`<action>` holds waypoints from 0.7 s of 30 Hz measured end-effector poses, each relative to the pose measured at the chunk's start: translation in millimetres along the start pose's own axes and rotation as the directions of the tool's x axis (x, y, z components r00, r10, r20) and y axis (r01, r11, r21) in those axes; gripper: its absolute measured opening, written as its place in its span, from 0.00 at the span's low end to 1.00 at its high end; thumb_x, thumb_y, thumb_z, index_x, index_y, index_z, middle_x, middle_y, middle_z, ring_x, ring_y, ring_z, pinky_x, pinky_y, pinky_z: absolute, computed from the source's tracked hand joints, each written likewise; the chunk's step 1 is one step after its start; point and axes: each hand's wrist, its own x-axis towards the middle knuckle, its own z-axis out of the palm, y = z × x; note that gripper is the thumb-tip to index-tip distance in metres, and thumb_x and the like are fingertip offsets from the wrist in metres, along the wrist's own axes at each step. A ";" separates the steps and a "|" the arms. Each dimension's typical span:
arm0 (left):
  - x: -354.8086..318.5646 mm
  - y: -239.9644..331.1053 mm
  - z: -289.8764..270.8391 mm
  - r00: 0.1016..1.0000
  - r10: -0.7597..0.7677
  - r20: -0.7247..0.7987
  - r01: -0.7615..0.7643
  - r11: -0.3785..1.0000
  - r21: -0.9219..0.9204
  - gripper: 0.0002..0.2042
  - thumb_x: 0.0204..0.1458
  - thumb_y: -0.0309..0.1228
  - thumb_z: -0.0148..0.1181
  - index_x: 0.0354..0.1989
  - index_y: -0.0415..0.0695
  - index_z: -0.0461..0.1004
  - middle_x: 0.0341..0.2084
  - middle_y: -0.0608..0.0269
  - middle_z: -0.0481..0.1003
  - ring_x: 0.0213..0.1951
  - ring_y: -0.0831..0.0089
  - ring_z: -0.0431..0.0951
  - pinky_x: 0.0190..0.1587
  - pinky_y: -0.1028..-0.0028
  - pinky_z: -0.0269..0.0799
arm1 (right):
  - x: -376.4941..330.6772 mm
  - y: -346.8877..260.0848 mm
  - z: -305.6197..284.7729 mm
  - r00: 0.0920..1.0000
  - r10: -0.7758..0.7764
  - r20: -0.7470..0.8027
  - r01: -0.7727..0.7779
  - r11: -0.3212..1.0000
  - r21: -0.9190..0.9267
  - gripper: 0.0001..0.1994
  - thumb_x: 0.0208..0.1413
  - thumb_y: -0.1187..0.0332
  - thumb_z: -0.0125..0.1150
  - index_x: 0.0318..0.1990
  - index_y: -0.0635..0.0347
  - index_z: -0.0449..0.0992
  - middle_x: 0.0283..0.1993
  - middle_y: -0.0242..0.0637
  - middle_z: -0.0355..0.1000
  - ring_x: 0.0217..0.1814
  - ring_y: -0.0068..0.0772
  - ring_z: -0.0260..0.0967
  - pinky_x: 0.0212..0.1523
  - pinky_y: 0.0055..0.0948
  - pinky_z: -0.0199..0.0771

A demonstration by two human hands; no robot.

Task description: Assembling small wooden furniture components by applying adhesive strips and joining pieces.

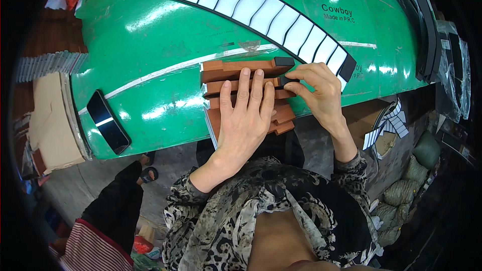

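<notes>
Several reddish-brown stepped pieces [226, 74], which look like wood, lie side by side at the table's near edge. My left hand [246, 105] rests flat across them, fingers stretched out, covering their middle. At the right end of one piece, my right hand [321, 93] pinches a small black block [288, 81] between thumb and forefinger. It touches the end of that piece, though the fingertips partly hide it. A similar black block [284, 61] sits on the right end of the farthest brown piece.
A long curved row of white pads with black edges [241, 1] crosses the green table [165, 35]. A black phone [108, 121] lies at left, near cardboard [54, 120]. Black strips in plastic [416, 25] stand at far right. Another person's striped clothing [95, 246] shows at lower left.
</notes>
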 end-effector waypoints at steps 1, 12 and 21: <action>-0.2 -0.4 0.2 1.000 -0.002 -0.001 0.002 1.000 -0.006 0.28 0.41 0.39 0.63 0.52 0.42 0.66 0.56 0.52 0.62 0.60 0.54 0.59 0.58 0.47 0.47 | 0.2 0.0 0.1 1.000 0.004 0.006 -0.004 1.000 0.001 0.11 0.35 0.71 0.69 0.31 0.58 0.79 0.31 0.33 0.73 0.33 0.33 0.68 0.32 0.28 0.70; 1.4 0.1 -0.8 1.000 0.003 0.004 -0.003 1.000 0.011 0.28 0.42 0.39 0.63 0.52 0.42 0.66 0.56 0.52 0.62 0.60 0.54 0.59 0.59 0.47 0.47 | 1.7 -0.4 0.6 1.000 -0.008 0.008 0.008 1.000 -0.003 0.11 0.34 0.71 0.69 0.31 0.57 0.79 0.31 0.32 0.73 0.34 0.33 0.69 0.32 0.28 0.70; 0.9 0.3 -0.3 1.000 0.003 0.010 -0.003 1.000 0.012 0.28 0.41 0.39 0.63 0.52 0.42 0.66 0.56 0.52 0.62 0.61 0.54 0.58 0.59 0.47 0.47 | 0.9 0.1 2.0 1.000 -0.014 0.005 0.014 1.000 -0.015 0.11 0.34 0.70 0.69 0.30 0.57 0.79 0.31 0.32 0.73 0.33 0.32 0.68 0.31 0.28 0.70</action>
